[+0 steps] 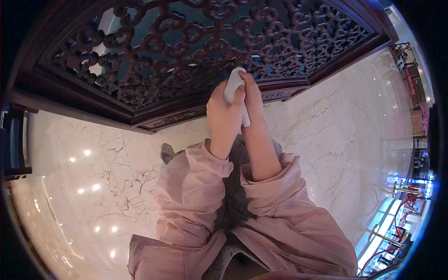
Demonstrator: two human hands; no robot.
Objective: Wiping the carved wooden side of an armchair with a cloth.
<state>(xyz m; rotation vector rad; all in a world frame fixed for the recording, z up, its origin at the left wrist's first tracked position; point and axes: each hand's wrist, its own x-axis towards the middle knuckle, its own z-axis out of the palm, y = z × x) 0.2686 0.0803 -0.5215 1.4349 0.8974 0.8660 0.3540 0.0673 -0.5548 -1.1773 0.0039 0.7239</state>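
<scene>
My left hand (224, 108) and my right hand (252, 94) are together in front of me, gripping a white folded cloth (233, 84) between them. The cloth is long and narrow, with a rounded far end and a tail hanging along my right wrist. Its exact fold is hidden by my fingers. Just beyond the hands stands a dark carved wooden screen (168, 109) with an openwork lattice of curled shapes. The cloth's far end overlaps the lower lattice in view; whether it touches the wood I cannot tell. Loose pink sleeves (190, 185) cover both forearms.
Polished, veined marble floor (336, 129) spreads on both sides and reflects lights. Dark wooden furniture (15, 140) stands at the far left. At the right edge are brass posts (386, 237) with red ropes (381, 252). A woven basket-like object (417, 123) is farther back.
</scene>
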